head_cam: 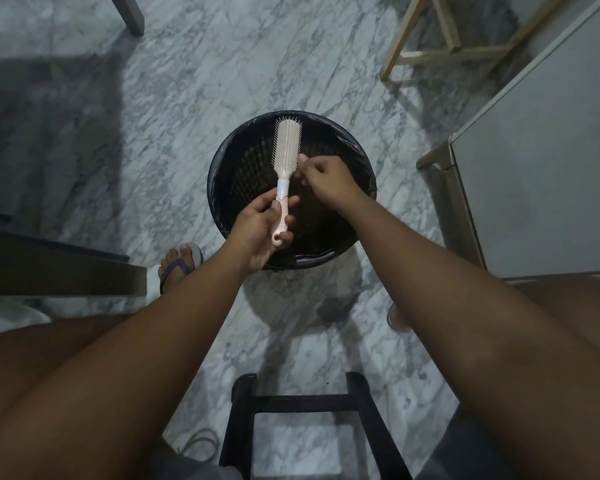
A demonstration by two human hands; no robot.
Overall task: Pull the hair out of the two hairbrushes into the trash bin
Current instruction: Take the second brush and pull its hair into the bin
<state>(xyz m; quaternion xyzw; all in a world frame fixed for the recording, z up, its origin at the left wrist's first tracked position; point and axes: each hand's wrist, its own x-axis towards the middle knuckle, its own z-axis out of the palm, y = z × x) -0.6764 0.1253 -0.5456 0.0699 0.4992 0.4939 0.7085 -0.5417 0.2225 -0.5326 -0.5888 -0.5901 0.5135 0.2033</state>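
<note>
A pale pink hairbrush [287, 147] with a white collar is held upright over the black mesh trash bin [357, 161], bristles facing me. My left hand [257, 230] grips its handle from below. My right hand [323, 176] is at the brush head's lower right edge, thumb and finger pinched together; any hair between them is too fine to see. The bin has a dark liner and stands on the marble floor. Only one hairbrush is in view.
A black stool frame [302, 400] stands close in front of my knees. A white cabinet [534, 168] is at the right, a wooden stool frame [444, 46] far right, and dark furniture [49, 261] at the left. My sandalled foot [179, 265] rests left of the bin.
</note>
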